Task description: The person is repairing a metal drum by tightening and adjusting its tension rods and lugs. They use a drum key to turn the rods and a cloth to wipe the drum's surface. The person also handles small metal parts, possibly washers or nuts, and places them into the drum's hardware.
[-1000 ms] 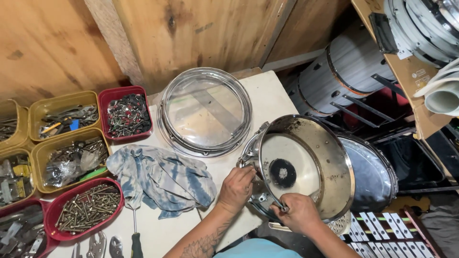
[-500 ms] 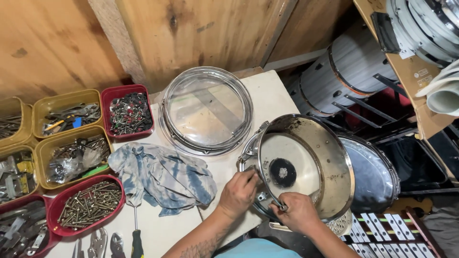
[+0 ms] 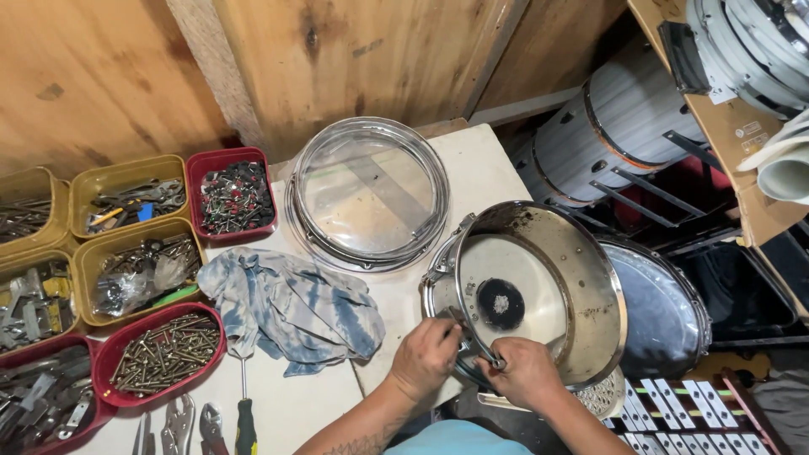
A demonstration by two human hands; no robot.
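The metal drum shell lies tilted at the white table's near right edge, right of a blue rag beyond which red and yellow bins hold screws and hardware (one red bin has dark small parts), with the left hand gripping its near rim and the right hand pinching a small fitting there

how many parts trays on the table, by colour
yellow trays: 4 in view
red trays: 3 in view
total: 7, some cut off by the left edge
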